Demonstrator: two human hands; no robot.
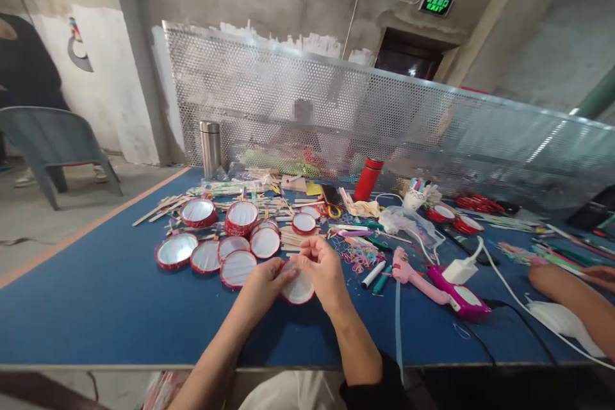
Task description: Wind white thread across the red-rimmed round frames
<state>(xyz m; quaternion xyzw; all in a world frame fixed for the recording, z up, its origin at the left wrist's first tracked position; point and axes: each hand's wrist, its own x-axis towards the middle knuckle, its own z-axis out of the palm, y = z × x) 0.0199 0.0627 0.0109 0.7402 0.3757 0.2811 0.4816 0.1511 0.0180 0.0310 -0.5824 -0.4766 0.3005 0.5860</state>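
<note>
A small round white disc with a red rim (298,290) is between my hands, above the near part of the table. My left hand (266,278) is closed on its left edge, thumb over the rim. My right hand (324,269) is at the disc's upper right, with thumb and fingers pinched together; what they grip, if anything, is hidden. Similar red-rimmed discs lie just beyond my left hand, among them a flat disc (238,268) and a stack of discs (241,216).
A pink glue gun (418,278) and a magenta power strip (461,298) with cables lie to the right. Colourful elastic bands (358,253), wooden sticks, a red bottle (368,179) and a steel flask (210,147) stand or lie farther back. Another person's arm (571,301) reaches in at right.
</note>
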